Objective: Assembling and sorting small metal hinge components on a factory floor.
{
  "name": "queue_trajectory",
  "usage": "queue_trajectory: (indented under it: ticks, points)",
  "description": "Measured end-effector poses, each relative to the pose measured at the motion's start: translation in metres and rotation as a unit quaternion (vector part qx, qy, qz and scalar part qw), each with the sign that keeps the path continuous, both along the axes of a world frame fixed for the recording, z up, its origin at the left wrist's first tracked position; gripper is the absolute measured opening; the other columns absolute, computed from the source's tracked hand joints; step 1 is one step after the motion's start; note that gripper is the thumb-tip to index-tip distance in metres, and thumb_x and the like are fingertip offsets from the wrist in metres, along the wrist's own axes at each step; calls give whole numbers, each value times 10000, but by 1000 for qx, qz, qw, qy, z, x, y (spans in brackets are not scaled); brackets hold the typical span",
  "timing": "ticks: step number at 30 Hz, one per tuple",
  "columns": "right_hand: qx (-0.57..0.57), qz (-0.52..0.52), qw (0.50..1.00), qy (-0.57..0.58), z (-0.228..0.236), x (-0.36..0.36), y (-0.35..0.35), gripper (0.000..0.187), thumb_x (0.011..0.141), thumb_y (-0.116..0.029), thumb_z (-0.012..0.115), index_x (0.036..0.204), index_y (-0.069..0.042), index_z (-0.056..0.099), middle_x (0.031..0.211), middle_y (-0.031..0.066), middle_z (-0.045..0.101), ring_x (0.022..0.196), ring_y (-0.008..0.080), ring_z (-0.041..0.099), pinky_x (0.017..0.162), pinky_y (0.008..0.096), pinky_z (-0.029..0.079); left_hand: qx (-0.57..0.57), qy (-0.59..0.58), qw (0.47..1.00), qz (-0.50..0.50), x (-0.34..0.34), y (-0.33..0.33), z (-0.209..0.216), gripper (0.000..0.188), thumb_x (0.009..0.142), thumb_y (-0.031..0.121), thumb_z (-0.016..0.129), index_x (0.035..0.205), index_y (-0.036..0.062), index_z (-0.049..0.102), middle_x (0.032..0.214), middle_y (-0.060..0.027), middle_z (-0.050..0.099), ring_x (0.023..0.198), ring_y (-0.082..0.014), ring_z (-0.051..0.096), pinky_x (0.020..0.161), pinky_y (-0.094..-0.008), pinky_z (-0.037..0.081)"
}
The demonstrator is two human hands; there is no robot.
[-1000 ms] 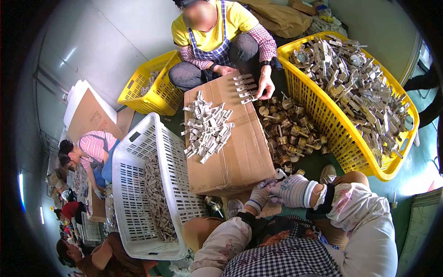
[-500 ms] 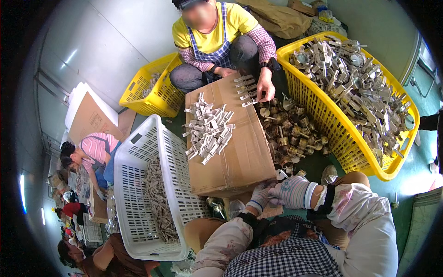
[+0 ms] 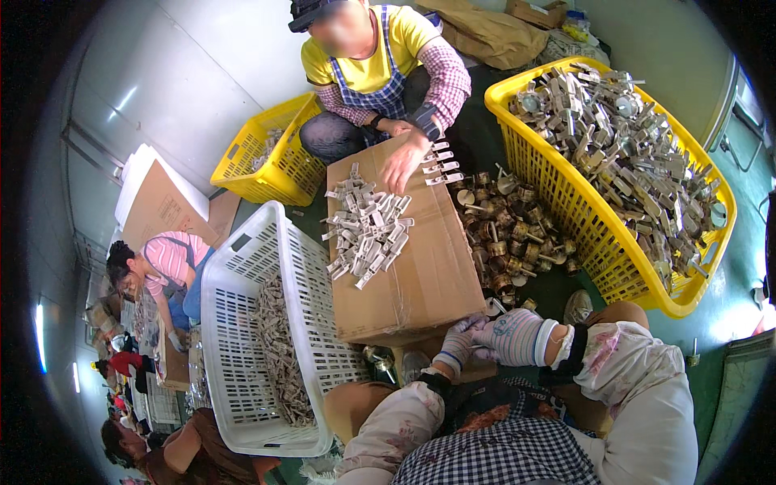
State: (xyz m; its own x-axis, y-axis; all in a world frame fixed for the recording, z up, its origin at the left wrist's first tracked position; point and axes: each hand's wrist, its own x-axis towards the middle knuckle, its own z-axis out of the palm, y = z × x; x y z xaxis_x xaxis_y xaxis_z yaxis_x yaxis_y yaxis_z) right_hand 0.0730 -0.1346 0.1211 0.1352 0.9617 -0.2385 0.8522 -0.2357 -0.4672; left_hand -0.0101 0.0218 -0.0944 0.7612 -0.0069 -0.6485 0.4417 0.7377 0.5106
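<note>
In striped work gloves, my left hand (image 3: 457, 344) and my right hand (image 3: 517, 337) meet at the near edge of a cardboard box (image 3: 436, 275). Their fingers are closed and pressed together. A small shiny metal piece (image 3: 495, 306) shows just beyond the fingertips; whether they grip it I cannot tell, and anything between the fingers is hidden. Heaped on the box are pale metal clip-like levers (image 3: 368, 230), with a row of similar levers (image 3: 441, 166) along its far right edge. Brass-coloured round metal parts with stems (image 3: 513, 230) lie piled right of the box.
A large yellow basket (image 3: 594, 242) of metal parts stands at right. At left is a white basket (image 3: 242, 295) holding small levers, with a yellow basket (image 3: 271, 182) behind. Across the box a co-worker's hand (image 3: 404, 166) reaches over the levers. Other people sit far left.
The co-worker's hand has moved left from the row of levers to above the heap. The co-worker leans a little further forward. My hands stay in nearly the same place.
</note>
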Motion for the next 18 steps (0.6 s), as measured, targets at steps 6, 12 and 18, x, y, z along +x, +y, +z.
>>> queue_trajectory:
  ticks: [6,12,18]
  points:
    - [-19,-7,1000,7,-7,5,-9,270,900,-343,473,1011,-100,514,842,121,596,763,315,608,685,415,494,34,16,999,9,8,-13,17,269,850,31,590,1115,5,559,1058,-75,614,952,-178,591,844,-278,494]
    - [-1,9,1000,11,-6,2,-2,289,906,-350,463,1006,-85,519,836,125,593,764,311,608,687,405,494,12,-52,999,-4,-1,1,-1,273,838,29,600,1108,12,566,1043,-62,613,955,-173,584,848,-269,488]
    - [13,9,1000,2,5,1,-5,314,911,-370,460,997,-79,535,822,128,602,776,309,614,689,404,493,27,-17,999,21,2,-8,26,240,847,36,594,1086,19,582,1016,-51,616,915,-169,592,803,-272,504]
